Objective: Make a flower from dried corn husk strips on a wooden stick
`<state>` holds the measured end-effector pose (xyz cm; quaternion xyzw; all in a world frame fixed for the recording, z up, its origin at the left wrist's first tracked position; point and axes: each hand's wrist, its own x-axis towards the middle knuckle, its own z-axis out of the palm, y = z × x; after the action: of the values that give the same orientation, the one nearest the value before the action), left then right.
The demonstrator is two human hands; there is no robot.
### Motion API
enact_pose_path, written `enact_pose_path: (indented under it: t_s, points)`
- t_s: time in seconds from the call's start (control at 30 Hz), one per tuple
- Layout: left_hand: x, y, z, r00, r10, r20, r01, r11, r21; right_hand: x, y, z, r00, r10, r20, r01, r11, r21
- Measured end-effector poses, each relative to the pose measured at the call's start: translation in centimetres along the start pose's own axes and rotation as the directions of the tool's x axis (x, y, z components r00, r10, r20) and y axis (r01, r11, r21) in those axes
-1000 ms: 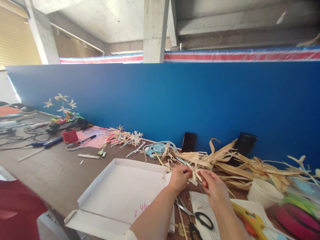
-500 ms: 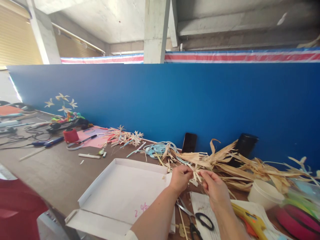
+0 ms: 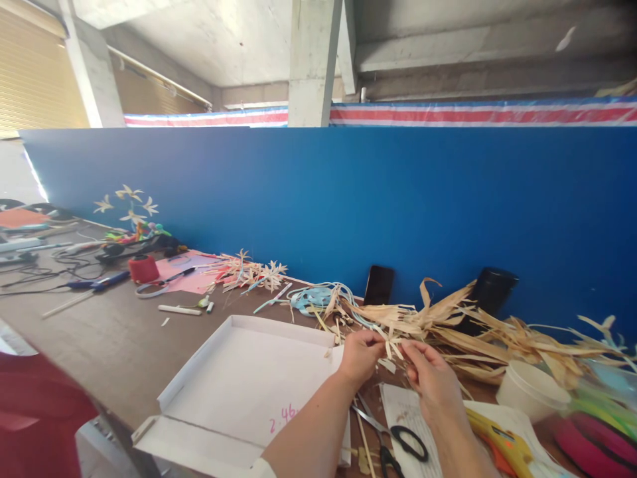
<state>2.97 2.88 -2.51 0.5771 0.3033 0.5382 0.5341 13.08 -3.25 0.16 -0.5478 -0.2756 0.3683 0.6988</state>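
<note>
Between my two hands is a small pale husk flower (image 3: pixel 391 340) with narrow petals. My left hand (image 3: pixel 363 353) pinches it from the left side, thumb and forefinger together. From the right, the fingertips of my right hand (image 3: pixel 428 373) close on one of its petals. Dried corn husks (image 3: pixel 462 325) lie just behind and to the right of my hands. Scissors with black handles (image 3: pixel 391 435) rest below them, partly on a written sheet of paper (image 3: pixel 405 411). The open white cardboard box (image 3: pixel 249 378) lies under my left forearm.
A yellow glue gun (image 3: pixel 500 438) and a white cup (image 3: pixel 532 388) stand at the right. A phone (image 3: pixel 379 285) leans on the blue partition (image 3: pixel 318 199). Light blue cord (image 3: pixel 318 299), finished husk flowers (image 3: pixel 271 273) and a red thread spool (image 3: pixel 143 269) lie farther left.
The whole view has shifted slightly to the right. My hands keep the same pinch on the flower, with its petals showing a little more between the fingertips.
</note>
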Motion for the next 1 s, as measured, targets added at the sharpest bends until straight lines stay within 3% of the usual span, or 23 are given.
enact_pose_path:
  t_s: [0.63,1.0]
  points:
    - [0.02,-0.18,0.0,1.0,-0.002,-0.004,0.002,0.999,0.038,-0.36,-0.09,0.25,1.0,-0.002,0.017,0.001,0.999,0.054]
    - [0.07,-0.69,-0.11,0.999,0.037,0.004,-0.037,0.987,0.156,-0.35,-0.15,0.28,1.0,-0.001,-0.01,0.002,0.999,0.035]
